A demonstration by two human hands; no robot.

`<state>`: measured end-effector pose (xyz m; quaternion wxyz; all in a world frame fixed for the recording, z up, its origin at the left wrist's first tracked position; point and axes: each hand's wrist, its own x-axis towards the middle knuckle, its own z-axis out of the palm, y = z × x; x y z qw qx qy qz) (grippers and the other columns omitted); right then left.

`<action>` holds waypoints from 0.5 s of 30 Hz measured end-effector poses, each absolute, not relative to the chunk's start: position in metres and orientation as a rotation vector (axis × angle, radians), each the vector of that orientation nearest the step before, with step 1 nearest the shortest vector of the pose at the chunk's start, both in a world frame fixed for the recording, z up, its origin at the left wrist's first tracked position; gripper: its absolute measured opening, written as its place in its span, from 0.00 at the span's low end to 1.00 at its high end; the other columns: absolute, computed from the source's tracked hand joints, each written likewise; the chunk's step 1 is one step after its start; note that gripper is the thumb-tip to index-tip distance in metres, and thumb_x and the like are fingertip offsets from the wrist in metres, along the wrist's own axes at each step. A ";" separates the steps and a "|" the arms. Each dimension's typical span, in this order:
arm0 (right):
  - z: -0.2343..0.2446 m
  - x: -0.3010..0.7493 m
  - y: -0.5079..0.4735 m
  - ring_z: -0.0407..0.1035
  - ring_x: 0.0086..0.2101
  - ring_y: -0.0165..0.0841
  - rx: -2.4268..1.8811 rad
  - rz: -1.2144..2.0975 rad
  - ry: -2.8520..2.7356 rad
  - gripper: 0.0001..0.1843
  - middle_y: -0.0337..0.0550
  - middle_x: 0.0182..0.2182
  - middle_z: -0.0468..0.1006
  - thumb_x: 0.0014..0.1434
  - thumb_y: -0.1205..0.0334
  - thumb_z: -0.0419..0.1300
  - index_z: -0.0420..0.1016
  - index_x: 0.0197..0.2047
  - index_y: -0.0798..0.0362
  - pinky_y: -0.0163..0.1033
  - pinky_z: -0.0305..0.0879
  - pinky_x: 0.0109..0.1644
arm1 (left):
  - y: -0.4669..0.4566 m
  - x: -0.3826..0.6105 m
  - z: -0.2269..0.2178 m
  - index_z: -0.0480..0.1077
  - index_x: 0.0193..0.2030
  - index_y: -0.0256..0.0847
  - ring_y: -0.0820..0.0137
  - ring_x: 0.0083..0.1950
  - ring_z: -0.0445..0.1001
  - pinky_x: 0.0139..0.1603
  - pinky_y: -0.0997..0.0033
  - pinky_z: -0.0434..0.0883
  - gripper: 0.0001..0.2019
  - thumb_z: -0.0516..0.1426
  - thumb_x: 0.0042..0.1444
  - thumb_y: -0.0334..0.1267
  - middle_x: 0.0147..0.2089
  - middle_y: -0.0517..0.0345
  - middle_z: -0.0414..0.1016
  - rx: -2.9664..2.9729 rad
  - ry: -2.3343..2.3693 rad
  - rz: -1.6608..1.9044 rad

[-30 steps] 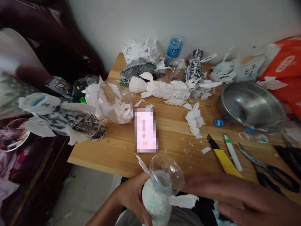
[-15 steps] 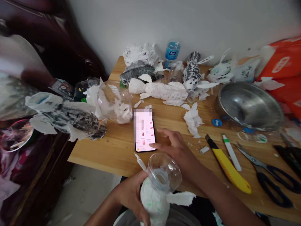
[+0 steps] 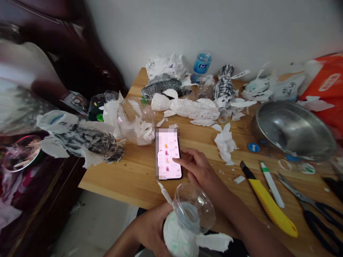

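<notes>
My left hand (image 3: 152, 228) is wrapped round a paper-covered plastic bottle (image 3: 187, 228) with a clear cut top, held upright at the table's near edge. A white paper fin sticks out of its right side. My right hand (image 3: 199, 171) rests on the wooden table (image 3: 203, 142), its forefinger stretched out onto the lit screen of a phone (image 3: 168, 154) lying flat. The other fingers of that hand are loosely curled with nothing in them.
Paper-wrapped bottle fish (image 3: 184, 107) and torn tissue (image 3: 225, 142) lie across the table's back. A steel bowl (image 3: 293, 130) sits at the right. A yellow utility knife (image 3: 268, 203), a white pen (image 3: 272, 178) and black scissors (image 3: 311, 207) lie at the near right. A dark cabinet (image 3: 66, 71) stands left.
My right hand came in from the lower right to the phone and its finger has slid up the screen. The left hand keeps its hold on the bottle. The view shifted slightly.
</notes>
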<state>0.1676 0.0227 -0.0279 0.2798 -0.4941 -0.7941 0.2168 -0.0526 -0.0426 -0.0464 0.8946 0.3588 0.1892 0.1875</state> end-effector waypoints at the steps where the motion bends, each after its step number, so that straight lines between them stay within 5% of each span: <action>1: -0.029 0.168 0.023 0.68 0.54 0.40 -1.330 0.588 -2.120 0.35 0.49 0.60 0.67 0.60 0.82 0.50 0.73 0.63 0.43 0.53 0.73 0.60 | -0.042 -0.052 -0.046 0.68 0.65 0.37 0.45 0.63 0.71 0.68 0.47 0.65 0.59 0.78 0.23 0.57 0.62 0.41 0.74 0.748 0.392 0.399; 8: -0.029 0.171 0.025 0.66 0.58 0.42 -1.313 0.678 -2.071 0.38 0.50 0.59 0.70 0.60 0.81 0.51 0.65 0.69 0.46 0.56 0.69 0.64 | -0.041 -0.051 -0.048 0.66 0.66 0.38 0.46 0.63 0.71 0.68 0.48 0.64 0.61 0.77 0.23 0.61 0.61 0.42 0.74 0.766 0.379 0.356; 12: -0.025 0.173 0.025 0.69 0.53 0.39 -1.260 0.708 -2.097 0.32 0.48 0.57 0.71 0.60 0.80 0.51 0.77 0.59 0.42 0.52 0.72 0.57 | -0.041 -0.053 -0.048 0.69 0.64 0.38 0.47 0.63 0.72 0.67 0.49 0.65 0.58 0.79 0.22 0.57 0.59 0.44 0.76 0.722 0.379 0.335; 15: -0.026 0.173 0.026 0.69 0.54 0.40 -1.297 0.705 -2.083 0.32 0.48 0.57 0.71 0.60 0.80 0.52 0.74 0.62 0.44 0.52 0.72 0.58 | -0.040 -0.052 -0.045 0.70 0.63 0.39 0.47 0.63 0.72 0.67 0.49 0.65 0.57 0.79 0.23 0.55 0.60 0.45 0.76 0.710 0.380 0.351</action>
